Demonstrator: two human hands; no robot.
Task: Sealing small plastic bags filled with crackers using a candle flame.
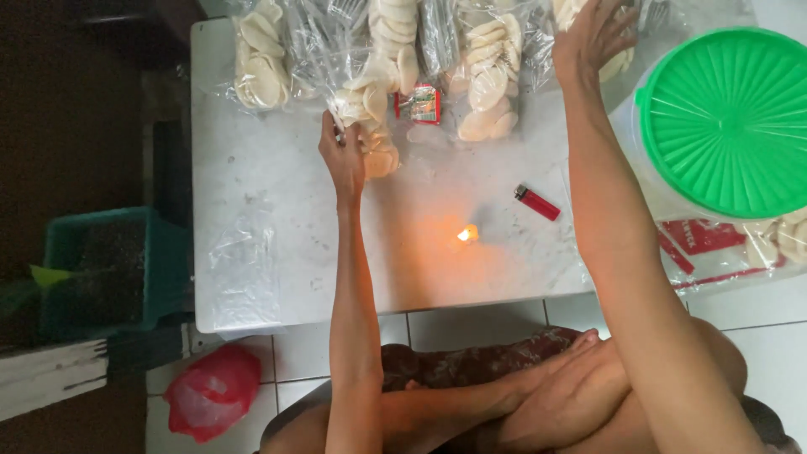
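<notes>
While the small flame [467, 234] burns alone on the white table [277, 151], the left hand [343, 155] pinches the edge of a clear bag of pale crackers [370, 113], fingers closed on the plastic right at its near end. That bag runs away from the hand toward the far edge of the table, its top lost among the glare of other wrappers. Up at the far side, the right hand [593, 38] lies spread over another bag of crackers [618, 59]; the fingers are extended and the fingertips run out of frame, so I cannot tell whether it grips or only presses. Most of that bag sits under the palm.

Between the two hands lie more cracker bags [487, 80], all cut off by the top of the frame, and a little red and green sachet [423, 105] just right of the left hand's bag. Nearer the body, between the forearms, sit the flame and a red lighter [536, 202]; what the flame stands on is too washed out to make out. Right of the right forearm stands a tub with a ribbed green lid [731, 118], partly cropped. Left of the left hand, flat clear plastic [244, 269] lies on the table, and beyond that edge a teal crate [109, 269] sits in shadow with a red bag [210, 391] on the tiled floor.
</notes>
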